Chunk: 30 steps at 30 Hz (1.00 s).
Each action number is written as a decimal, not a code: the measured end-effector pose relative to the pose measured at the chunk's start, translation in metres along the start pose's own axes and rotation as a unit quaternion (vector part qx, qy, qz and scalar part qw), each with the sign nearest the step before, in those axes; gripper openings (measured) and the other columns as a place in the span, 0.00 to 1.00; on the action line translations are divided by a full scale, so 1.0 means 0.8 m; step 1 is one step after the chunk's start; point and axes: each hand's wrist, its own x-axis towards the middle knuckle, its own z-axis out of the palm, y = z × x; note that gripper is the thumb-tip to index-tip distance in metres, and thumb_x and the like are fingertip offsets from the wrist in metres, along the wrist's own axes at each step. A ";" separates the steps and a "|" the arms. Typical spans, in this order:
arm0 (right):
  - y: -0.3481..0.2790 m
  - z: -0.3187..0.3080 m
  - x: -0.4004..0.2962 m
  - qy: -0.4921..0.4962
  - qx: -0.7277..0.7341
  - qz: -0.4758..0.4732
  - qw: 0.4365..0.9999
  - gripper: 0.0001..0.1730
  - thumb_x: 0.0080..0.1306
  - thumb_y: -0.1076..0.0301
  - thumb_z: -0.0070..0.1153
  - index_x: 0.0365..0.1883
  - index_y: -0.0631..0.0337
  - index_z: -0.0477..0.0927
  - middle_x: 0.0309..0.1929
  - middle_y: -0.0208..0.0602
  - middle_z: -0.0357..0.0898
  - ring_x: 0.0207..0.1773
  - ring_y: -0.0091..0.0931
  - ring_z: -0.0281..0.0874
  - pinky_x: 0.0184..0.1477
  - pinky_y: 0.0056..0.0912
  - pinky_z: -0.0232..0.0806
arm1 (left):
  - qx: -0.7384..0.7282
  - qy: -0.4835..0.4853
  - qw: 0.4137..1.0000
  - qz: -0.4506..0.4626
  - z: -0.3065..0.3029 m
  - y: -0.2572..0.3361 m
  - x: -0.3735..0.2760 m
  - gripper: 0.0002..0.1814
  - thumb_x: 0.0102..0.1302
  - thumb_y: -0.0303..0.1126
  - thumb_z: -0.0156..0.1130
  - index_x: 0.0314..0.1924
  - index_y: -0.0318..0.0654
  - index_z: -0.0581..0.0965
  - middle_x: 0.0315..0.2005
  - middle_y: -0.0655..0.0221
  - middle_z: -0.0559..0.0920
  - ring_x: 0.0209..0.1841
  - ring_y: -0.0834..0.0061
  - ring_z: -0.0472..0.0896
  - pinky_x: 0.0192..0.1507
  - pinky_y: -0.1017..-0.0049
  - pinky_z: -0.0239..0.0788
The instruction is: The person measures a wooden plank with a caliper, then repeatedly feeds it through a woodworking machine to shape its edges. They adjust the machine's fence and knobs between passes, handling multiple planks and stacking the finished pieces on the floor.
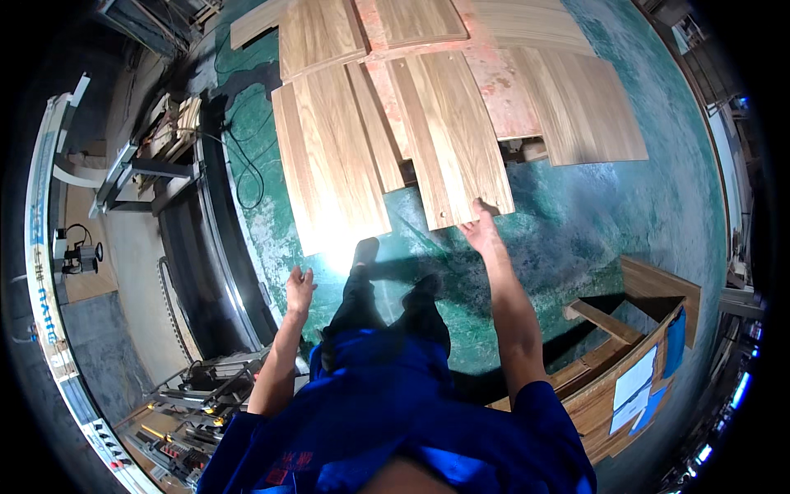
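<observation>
My right hand [480, 227] grips the near edge of a wood-grain panel [453, 142], thumb on top and fingers at or under the edge. Small round holes show near that panel's near and far ends. To its left, another wood-grain panel [333, 154] overlaps a narrower board [382, 142]. My left hand [300, 287] hangs free near this panel's brightly lit near corner, fingers apart and holding nothing. Further panels [580, 108] lie at the right and at the far side, over a worn reddish surface [500, 92].
A machine with a long rail [222, 247] stands at the left. Tools and metal parts [179, 432] lie at the lower left. A wooden case [592, 401] with papers [636, 389] is at the lower right. A cable [247, 179] trails over the green floor.
</observation>
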 end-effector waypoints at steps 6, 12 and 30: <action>0.008 0.031 -0.022 -0.001 -0.128 -0.017 0.992 0.48 0.77 0.41 0.50 0.81 0.59 0.45 0.81 0.50 0.51 0.80 0.46 0.52 0.73 0.55 0.60 | 0.159 0.033 0.982 0.096 -0.006 0.020 0.137 0.43 0.74 0.52 0.60 0.70 0.18 0.62 0.62 0.42 0.75 0.63 0.52 0.76 0.68 0.65 0.64; 0.151 0.121 -0.100 -0.043 -0.163 0.050 0.984 0.38 0.77 0.44 0.53 0.72 0.66 0.64 0.68 0.51 0.72 0.64 0.39 0.75 0.62 0.51 0.73 | -0.042 -0.245 0.959 -0.139 -0.017 0.075 0.241 0.47 0.70 0.65 0.58 0.74 0.33 0.62 0.64 0.53 0.74 0.65 0.55 0.73 0.64 0.50 0.68; 0.430 0.281 -0.250 0.295 0.049 -0.214 0.930 0.18 0.78 0.52 0.55 0.29 0.52 0.75 0.25 0.17 0.65 0.26 0.15 0.59 0.30 0.23 0.54 | -0.229 -0.396 0.822 -0.339 -0.061 0.127 0.332 0.27 0.75 0.50 0.61 0.64 0.40 0.73 0.58 0.62 0.80 0.61 0.63 0.77 0.65 0.61 0.70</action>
